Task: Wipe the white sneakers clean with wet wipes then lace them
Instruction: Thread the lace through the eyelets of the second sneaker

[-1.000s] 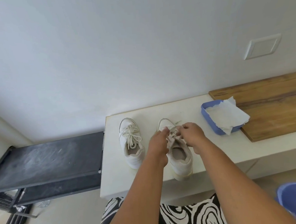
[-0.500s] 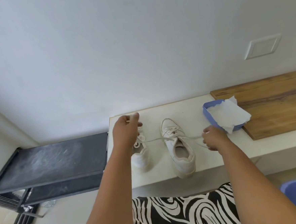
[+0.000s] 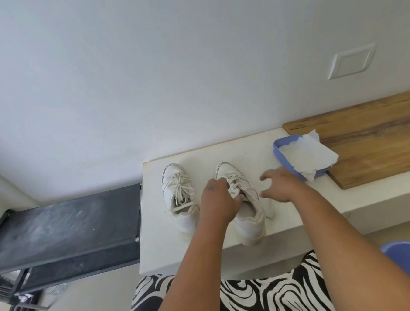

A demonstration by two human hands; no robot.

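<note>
sneakers [image 3: 180, 198]: 2 | hands [image 3: 218, 203]: 2 | blue tray [image 3: 277, 147]: 1 | wooden board [image 3: 372, 141]: 1

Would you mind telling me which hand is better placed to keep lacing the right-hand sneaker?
Probably the left hand: its fingers already rest on the laces of the right-hand sneaker, while the right hand hovers open beside it.

We see two sneakers side by side on the counter [image 3: 206, 257]: the left sneaker [image 3: 178, 201], the right sneaker [image 3: 248, 215]. To their right a tray [image 3: 277, 150] holds wipes [image 3: 306, 156], before a board [image 3: 373, 143].
</note>
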